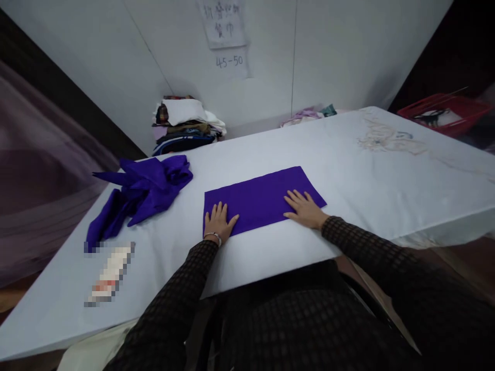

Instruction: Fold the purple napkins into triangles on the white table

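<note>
A purple cloth point(257, 201) lies flat as a long rectangle on the white-covered table point(266, 257). My left hand point(218, 221) rests on its left end near the front corner, fingers spread and palm down; a bracelet circles that wrist. Toward the right end, my right hand point(304, 208) presses flat on the cloth with its fingers apart. Neither hand grips anything. To the left sits a crumpled heap of purple cloth point(149, 188), apart from both hands.
A blurred-out pale item point(112, 273) lies at the table's front left. Folded clothes point(185, 123) are stacked behind the table by the wall. Pale tangled strings point(386, 139) lie at the far right, near a red basket point(456, 111). Written papers point(228, 36) hang on the wall.
</note>
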Demonstrator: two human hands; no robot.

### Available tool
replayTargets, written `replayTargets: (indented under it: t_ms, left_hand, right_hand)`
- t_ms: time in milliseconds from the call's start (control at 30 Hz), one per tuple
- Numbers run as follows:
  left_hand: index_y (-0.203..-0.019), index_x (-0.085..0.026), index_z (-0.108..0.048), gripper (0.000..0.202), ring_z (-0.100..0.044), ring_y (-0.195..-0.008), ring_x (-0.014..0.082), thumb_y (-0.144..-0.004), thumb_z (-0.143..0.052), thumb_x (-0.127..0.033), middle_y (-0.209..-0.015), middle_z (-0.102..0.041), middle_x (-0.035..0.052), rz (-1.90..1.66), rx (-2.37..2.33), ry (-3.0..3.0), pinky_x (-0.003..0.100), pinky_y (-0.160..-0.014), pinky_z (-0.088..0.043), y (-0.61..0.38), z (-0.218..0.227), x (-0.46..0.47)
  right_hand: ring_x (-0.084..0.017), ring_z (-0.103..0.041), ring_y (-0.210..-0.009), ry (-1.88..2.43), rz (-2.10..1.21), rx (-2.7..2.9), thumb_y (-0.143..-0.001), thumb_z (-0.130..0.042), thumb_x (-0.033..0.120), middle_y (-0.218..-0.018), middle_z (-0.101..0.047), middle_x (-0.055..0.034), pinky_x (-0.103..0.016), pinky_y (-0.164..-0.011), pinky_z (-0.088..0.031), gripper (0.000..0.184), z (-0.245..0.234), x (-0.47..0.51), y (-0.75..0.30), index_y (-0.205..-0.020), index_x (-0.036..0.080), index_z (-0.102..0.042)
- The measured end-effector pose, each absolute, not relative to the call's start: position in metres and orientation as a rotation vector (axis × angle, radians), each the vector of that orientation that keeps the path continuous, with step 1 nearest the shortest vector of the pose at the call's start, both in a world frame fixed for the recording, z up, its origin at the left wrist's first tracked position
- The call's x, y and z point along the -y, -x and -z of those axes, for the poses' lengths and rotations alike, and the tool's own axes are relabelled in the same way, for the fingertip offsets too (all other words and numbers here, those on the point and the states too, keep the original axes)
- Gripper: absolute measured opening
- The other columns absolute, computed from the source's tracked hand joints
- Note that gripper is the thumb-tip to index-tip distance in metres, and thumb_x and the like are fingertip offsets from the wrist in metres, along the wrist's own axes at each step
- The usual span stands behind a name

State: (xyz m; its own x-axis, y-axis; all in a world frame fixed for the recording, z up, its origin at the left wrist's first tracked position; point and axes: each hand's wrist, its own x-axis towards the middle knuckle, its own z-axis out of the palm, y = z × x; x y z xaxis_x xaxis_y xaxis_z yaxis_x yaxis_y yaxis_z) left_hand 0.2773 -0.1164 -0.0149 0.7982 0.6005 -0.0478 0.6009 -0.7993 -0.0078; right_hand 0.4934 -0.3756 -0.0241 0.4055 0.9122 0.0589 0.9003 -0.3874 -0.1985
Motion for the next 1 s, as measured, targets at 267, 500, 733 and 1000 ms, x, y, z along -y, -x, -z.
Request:
replayTargets:
  t_ms: [267, 500, 733, 1000]
  left_hand:
    - [-0.145, -0.014, -0.027, 0.069, -0.013, -0.142, 0.0259, -0.090, -0.025, -0.057, -0.154, -0.018, 0.0098, 0.053, -0.989, -2.937, 0.049, -0.113, -0.017, -0.277, 0.009, 0.115]
    - [-0.142, -0.016, -0.032, 0.059, -0.016, -0.142, 0.0236, -0.093, -0.028, -0.047, -0.154, -0.021, 0.0090, -0.116, -0.930, -2.866, 0.046, -0.114, -0.016, -0.289, 0.001, 0.159]
    - [-0.146, -0.017, -0.026, 0.062, -0.012, -0.142, 0.0241, -0.092, -0.027, -0.049, -0.155, -0.016, 0.0076, 0.054, -0.697, -2.897, 0.048, -0.114, -0.012, -0.325, 0.008, 0.221]
    - [-0.145, -0.015, -0.028, 0.061, -0.015, -0.142, 0.0253, -0.093, -0.024, -0.045, -0.153, -0.021, 0.0086, 0.097, -1.158, -2.825, 0.051, -0.113, -0.016, -0.264, 0.007, 0.177]
  right_hand:
    - [-0.029, -0.014, -0.141, 2.670, -0.148, 1.409, -0.089, -0.022, 0.063, -0.153, -0.021, -0.0103, -0.055, -0.111, -0.013, 0.073, 0.022, 0.454, -0.533, -0.147, 0.019, -0.022]
    - [-0.029, -0.009, -0.141, 2.447, -0.023, 1.426, -0.090, -0.026, 0.061, -0.153, -0.018, -0.0107, -0.054, -0.112, -0.009, 0.072, -0.001, 0.413, -0.485, -0.148, 0.019, -0.021]
    - [-0.029, -0.018, -0.140, 2.173, -0.169, 1.863, -0.088, -0.026, 0.067, -0.150, -0.027, -0.0156, -0.053, -0.111, -0.013, 0.080, 0.011, 0.357, -0.426, -0.145, 0.011, -0.028]
    - [-0.027, -0.022, -0.139, 2.436, -0.050, 1.667, -0.091, -0.024, 0.062, -0.150, -0.027, -0.0117, -0.052, -0.110, -0.017, 0.070, 0.017, 0.451, -0.479, -0.146, 0.018, -0.027]
